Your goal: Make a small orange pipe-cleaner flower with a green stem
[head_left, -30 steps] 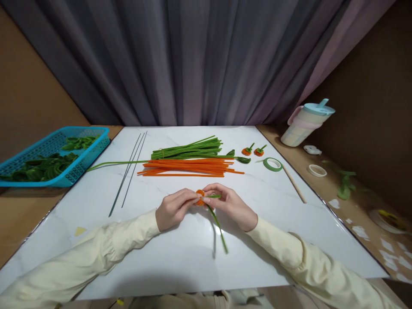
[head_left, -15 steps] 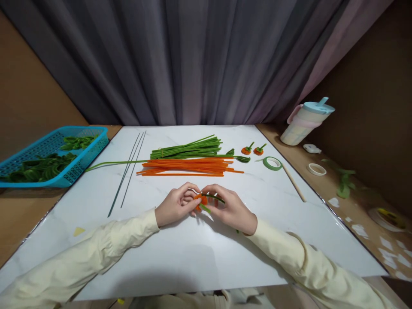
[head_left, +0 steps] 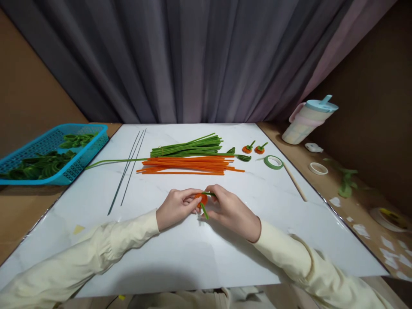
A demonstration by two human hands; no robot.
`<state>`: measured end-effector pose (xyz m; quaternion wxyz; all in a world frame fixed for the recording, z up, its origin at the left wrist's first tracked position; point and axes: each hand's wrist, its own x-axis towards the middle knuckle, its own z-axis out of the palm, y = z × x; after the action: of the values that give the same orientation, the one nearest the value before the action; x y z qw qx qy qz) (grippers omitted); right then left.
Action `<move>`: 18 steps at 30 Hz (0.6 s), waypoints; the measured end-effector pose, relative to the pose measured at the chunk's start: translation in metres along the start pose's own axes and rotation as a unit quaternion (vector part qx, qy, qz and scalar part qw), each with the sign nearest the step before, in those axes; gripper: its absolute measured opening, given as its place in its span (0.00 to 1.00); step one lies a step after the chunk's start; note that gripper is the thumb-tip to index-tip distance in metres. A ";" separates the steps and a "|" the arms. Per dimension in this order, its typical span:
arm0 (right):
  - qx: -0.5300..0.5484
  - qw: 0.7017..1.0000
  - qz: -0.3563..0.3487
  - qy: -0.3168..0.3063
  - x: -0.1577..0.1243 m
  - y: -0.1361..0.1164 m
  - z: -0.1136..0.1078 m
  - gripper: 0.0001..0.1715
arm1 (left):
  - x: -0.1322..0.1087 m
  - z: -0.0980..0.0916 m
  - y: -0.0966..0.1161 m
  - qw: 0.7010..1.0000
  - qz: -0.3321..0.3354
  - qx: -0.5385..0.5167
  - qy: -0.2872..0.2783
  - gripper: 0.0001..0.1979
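My left hand point(head_left: 175, 208) and my right hand point(head_left: 230, 210) meet over the white marble tabletop point(head_left: 180, 253). Between their fingertips sits a small orange pipe-cleaner coil point(head_left: 202, 198). A green pipe cleaner point(head_left: 205, 211) is wound on it, and a short end sticks out below. Both hands pinch this piece, fingers curled. Behind them lie a bundle of orange pipe cleaners point(head_left: 189, 165) and a bundle of green ones point(head_left: 188, 148).
Two finished orange pieces point(head_left: 253, 149) lie at the back right beside a green tape roll point(head_left: 273, 162) and a wooden stick point(head_left: 294, 182). Thin wires point(head_left: 127, 171) lie left. A blue basket point(head_left: 51, 154) holds green leaves. A lidded jug point(head_left: 307, 120) stands at the right.
The long green stem that trailed toward me a second ago has been wound in; only a short end shows below the orange coil. Both hands stayed in place.
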<state>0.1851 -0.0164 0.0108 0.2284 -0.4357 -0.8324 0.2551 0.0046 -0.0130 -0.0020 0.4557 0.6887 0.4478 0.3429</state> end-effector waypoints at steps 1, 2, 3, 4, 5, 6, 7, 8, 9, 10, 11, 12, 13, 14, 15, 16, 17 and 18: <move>-0.008 1.000 0.005 0.008 -0.001 -0.001 0.002 0.21 | 0.000 0.000 0.000 1.000 0.002 0.000 0.002 0.15; -0.017 1.000 0.009 0.017 -0.002 -0.002 0.004 0.20 | 0.000 0.001 0.000 1.000 0.003 0.001 0.004 0.14; -0.026 0.999 0.012 0.025 -0.002 -0.003 0.005 0.17 | 0.000 0.001 0.000 1.000 0.003 0.003 0.004 0.14; -0.034 0.999 0.010 0.031 -0.002 -0.003 0.006 0.14 | 0.000 0.001 0.000 1.000 0.003 0.003 0.003 0.13; -0.046 0.998 0.002 0.036 -0.002 -0.003 0.006 0.11 | 0.000 0.002 0.000 1.000 0.002 0.001 0.002 0.13; -0.063 0.997 -0.011 0.038 -0.002 -0.003 0.006 0.08 | 0.000 0.002 0.001 1.000 -0.002 -0.002 0.000 0.12; -0.084 0.995 -0.029 0.037 -0.002 -0.003 0.006 0.05 | 0.000 0.003 0.001 1.000 -0.010 -0.008 -0.001 0.12; -0.107 0.992 -0.047 0.035 -0.001 -0.002 0.007 0.03 | 0.000 0.004 0.002 1.000 -0.019 -0.017 -0.002 0.12; -0.131 0.989 -0.064 0.033 -0.001 -0.002 0.007 0.03 | -0.001 0.004 0.002 0.999 -0.029 -0.026 -0.002 0.12; -0.152 0.985 -0.079 0.031 -0.001 -0.001 0.007 0.03 | -0.001 0.005 0.003 0.999 -0.036 -0.037 -0.001 0.11; -0.170 0.981 -0.093 0.029 -0.001 -0.001 0.007 0.04 | -0.001 0.005 0.004 0.998 -0.041 -0.048 -0.002 0.11; -0.184 0.976 -0.109 0.029 0.000 0.000 0.006 0.05 | -0.001 0.005 0.004 0.997 -0.045 -0.060 -0.003 0.10; -0.195 0.972 -0.124 0.028 -0.001 0.000 0.006 0.05 | -0.001 0.005 0.004 0.996 -0.050 -0.074 -0.006 0.10; -0.203 0.969 -0.138 0.028 -0.001 0.001 0.006 0.06 | 0.000 0.004 0.004 0.994 -0.058 -0.090 -0.012 0.10; -0.204 0.968 -0.147 0.026 -0.001 0.002 0.005 0.06 | 0.001 0.002 0.004 0.991 -0.072 -0.110 -0.024 0.11; -0.197 0.968 -0.151 0.023 -0.001 0.003 0.004 0.06 | 0.002 -0.001 0.003 0.986 -0.092 -0.135 -0.043 0.12; -0.181 0.972 -0.151 0.020 -0.001 0.004 0.003 0.07 | 0.005 -0.004 0.002 0.978 -0.113 -0.163 -0.067 0.14; -0.157 0.976 -0.147 0.018 -0.001 0.005 0.001 0.07 | 0.007 -0.008 0.001 0.967 -0.135 -0.194 -0.100 0.16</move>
<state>0.1881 -0.0148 0.0064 0.2069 -0.3434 -0.9129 0.0767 0.0006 -0.0041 0.0024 0.6650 0.5509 0.4138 0.2881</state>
